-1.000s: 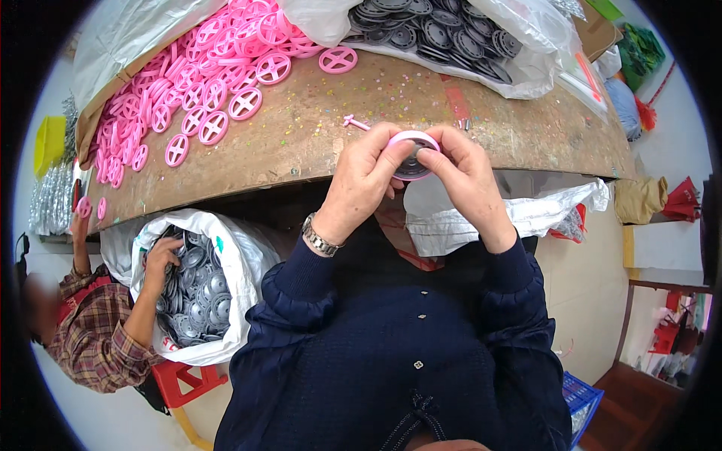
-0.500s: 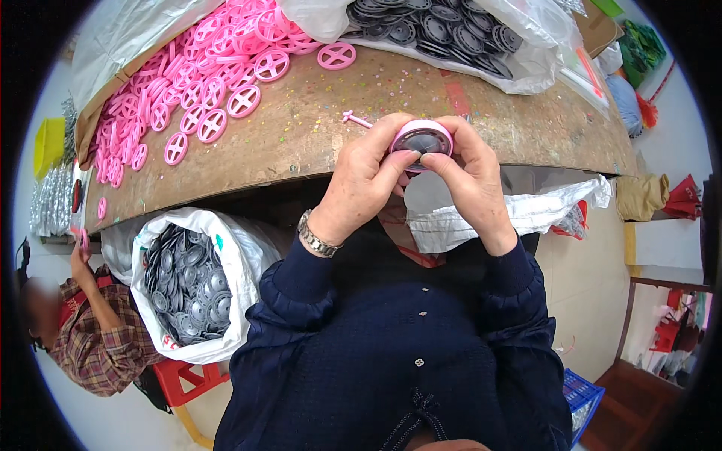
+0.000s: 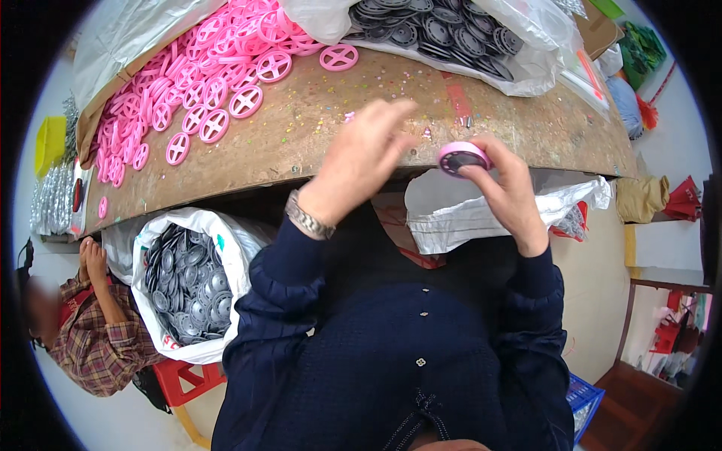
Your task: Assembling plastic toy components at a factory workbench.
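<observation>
My right hand holds a small toy wheel with a pink rim and a dark grey disc set in it, just past the table's near edge. Its thumb presses on the grey face and the fingers wrap round the rim. My left hand, blurred, hovers over the near edge of the table with its fingers stretched out and nothing visible in them. Beyond its knuckles shows the tip of a small pink piece, the rest hidden by the hand.
Pink four-spoked rings are heaped at the table's left. Grey discs lie in a white bag at the back. A white sack of grey discs stands at lower left, near a seated person in a checked shirt. A white cloth bag hangs below the edge.
My left hand has let go of the wheel and moved left and up. The right hand has carried the wheel slightly right and down. The co-worker's hands have come together.
</observation>
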`<state>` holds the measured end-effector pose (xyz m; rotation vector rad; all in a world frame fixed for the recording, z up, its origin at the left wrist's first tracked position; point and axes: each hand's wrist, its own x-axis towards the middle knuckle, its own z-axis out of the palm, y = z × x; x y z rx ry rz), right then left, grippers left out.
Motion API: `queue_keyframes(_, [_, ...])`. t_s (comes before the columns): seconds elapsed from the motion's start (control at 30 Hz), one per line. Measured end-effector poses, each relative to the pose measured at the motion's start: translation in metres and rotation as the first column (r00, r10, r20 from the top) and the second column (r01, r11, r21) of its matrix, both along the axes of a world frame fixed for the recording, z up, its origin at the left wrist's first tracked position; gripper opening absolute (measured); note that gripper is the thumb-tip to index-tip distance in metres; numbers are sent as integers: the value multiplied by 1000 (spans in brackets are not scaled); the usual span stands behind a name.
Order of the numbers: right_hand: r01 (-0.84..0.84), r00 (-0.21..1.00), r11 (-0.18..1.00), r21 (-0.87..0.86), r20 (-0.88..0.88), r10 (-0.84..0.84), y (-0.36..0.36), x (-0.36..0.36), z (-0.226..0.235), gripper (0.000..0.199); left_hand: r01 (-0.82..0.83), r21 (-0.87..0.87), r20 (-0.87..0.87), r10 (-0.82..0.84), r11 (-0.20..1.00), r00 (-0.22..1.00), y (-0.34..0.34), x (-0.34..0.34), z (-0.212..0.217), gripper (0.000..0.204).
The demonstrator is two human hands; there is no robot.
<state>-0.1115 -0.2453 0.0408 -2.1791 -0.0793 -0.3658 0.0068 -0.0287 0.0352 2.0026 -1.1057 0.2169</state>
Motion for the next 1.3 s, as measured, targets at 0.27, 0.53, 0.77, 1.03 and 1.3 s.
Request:
queue_keyframes(0.27, [-65,982,792,-607,-181,-59,-74,-42,1,18,-410,173,463,293,896,836,4,104,-12,31])
queue_keyframes(0.53, [3,987,894,-449,-143,-75,-63,-39,7,21,-467,295,530,264,833,806,4,141,-26,13])
queue_keyframes(0.77, [312,947,914,-258,168,-275,-68,17,15,14,-366,111,360,306,924,881,10,116,-18,17])
queue_keyframes(1.03, [518,854,652,-554,382,-354,-97,103,-5,22,-326,-362,-700,-24,873,714,25,51,-6,18])
queue_keyframes(1.3, [500,855,512,-699,302,-422,-113,134,-17,19,-350,-584,-787,-403,733,468,31,17,-9,15])
